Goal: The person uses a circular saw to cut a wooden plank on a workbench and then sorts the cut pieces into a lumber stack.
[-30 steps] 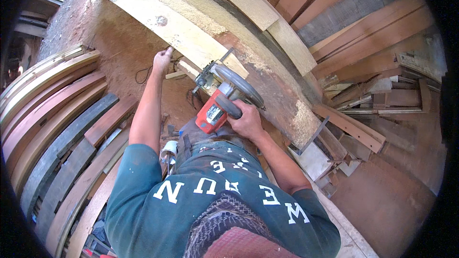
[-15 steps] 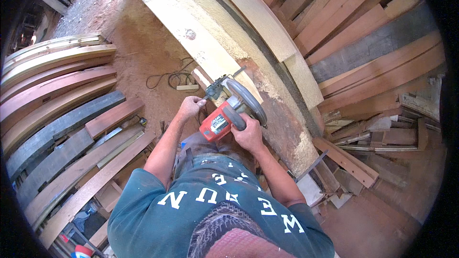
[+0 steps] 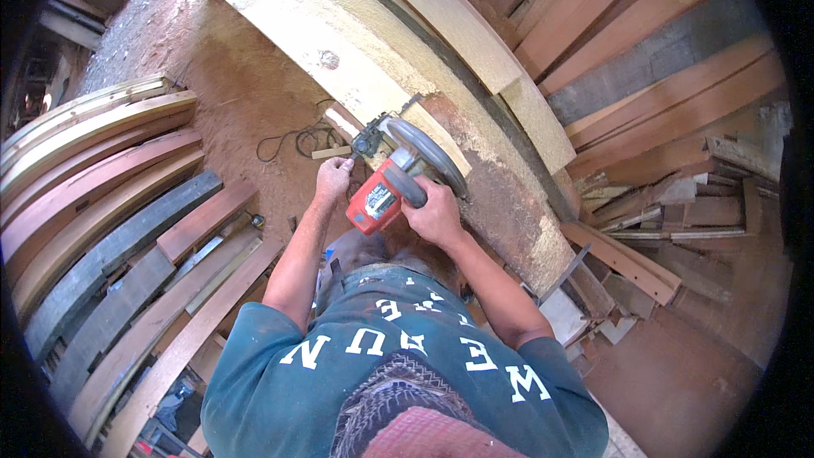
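My right hand (image 3: 431,212) is closed on the handle of a red circular saw (image 3: 377,208) with a curved grey blade guard (image 3: 428,148). The saw's base rests on a long pale board (image 3: 271,17) lying over a sawdust-covered plank (image 3: 500,229). My left hand (image 3: 337,173) is pinched at the dark metal fitting (image 3: 368,140) on the front left of the saw's base, on what looks like a small lever or rod; its tip is too small to make out. The blade is mostly hidden by the guard.
Stacked boards (image 3: 102,187) line the left side, and more planks (image 3: 644,51) fill the upper right. Offcuts (image 3: 670,203) lie jumbled at right. A cable (image 3: 284,140) coils on the reddish dirt floor (image 3: 237,85) beyond my left arm, near a small wood block (image 3: 329,153).
My left hand has left the pale board's edge and moved down and right to the saw's front fitting. The view has shifted slightly. My right hand stays on the handle.
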Available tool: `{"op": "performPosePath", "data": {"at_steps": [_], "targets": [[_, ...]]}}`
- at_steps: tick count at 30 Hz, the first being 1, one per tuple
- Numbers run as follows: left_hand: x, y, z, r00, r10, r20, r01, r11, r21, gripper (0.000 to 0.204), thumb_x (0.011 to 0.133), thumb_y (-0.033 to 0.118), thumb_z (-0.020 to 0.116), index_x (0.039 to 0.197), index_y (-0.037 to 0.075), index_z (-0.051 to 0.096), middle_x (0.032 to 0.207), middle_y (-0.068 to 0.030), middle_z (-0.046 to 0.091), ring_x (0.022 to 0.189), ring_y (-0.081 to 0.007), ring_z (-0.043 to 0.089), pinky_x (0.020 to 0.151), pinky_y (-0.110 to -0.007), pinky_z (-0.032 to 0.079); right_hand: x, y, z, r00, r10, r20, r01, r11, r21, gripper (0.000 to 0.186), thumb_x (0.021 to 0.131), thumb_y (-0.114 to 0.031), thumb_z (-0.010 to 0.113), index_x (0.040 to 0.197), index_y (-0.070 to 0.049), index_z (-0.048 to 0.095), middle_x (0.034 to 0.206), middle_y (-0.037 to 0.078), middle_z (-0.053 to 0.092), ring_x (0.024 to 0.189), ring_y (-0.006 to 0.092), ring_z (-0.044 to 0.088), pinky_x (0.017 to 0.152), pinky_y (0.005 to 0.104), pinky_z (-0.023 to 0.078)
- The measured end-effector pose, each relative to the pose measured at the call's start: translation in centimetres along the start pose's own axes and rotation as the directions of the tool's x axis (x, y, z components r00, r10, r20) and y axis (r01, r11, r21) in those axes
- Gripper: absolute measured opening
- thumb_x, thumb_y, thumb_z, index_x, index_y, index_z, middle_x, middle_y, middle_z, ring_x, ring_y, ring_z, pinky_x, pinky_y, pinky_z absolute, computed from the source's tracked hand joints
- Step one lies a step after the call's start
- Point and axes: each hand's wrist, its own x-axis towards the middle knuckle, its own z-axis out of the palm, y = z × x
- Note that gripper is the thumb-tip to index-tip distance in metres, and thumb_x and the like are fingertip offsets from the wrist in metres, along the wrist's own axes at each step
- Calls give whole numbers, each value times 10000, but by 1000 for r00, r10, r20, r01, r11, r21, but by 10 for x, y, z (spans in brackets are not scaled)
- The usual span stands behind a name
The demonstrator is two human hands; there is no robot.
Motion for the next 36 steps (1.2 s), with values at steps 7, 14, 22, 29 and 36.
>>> {"op": "performPosePath", "data": {"at_steps": [7,14,22,29,36], "targets": [[9,-4,-12,995,47,-84,-47,999,-2,335,1000,282,726,939,-46,759,782,-103,725,732,-189,658,691,-394,521,11,-2,9,1000,-9,22,10,1000,-22,366,791,-194,779,1135,-73,747,934,263,743,907,453,729,804,517,586],[8,-4,-9,993,57,-100,-63,996,-55,322,1009,264,711,966,-52,760,777,-66,707,711,-154,619,673,-368,503,11,-7,7,1000,6,19,-6,999,-35,379,778,-197,794,1136,-83,751,937,253,748,912,442,734,809,514,592],[2,4,-12,996,12,-86,-24,989,-146,270,1020,220,686,995,-38,762,822,-37,712,743,-132,613,695,-331,495,14,-11,7,998,-56,-4,56,998,-10,264,818,-157,771,1056,-50,737,885,244,727,852,444,722,735,477,568],[13,1,-21,992,32,-126,-54,983,-176,272,1026,225,689,1042,-35,767,846,-43,725,762,-135,625,716,-321,504,23,-14,15,996,-87,6,87,996,-18,266,816,-148,767,1060,-47,733,898,240,730,862,444,722,745,483,572],[18,8,-29,995,29,-93,-44,985,-166,305,1042,244,669,1070,-46,756,901,-79,736,826,-170,643,788,-345,512,29,-14,18,998,-55,33,56,998,-20,352,792,-200,795,1116,-76,740,944,237,746,918,438,728,807,504,587]]}}
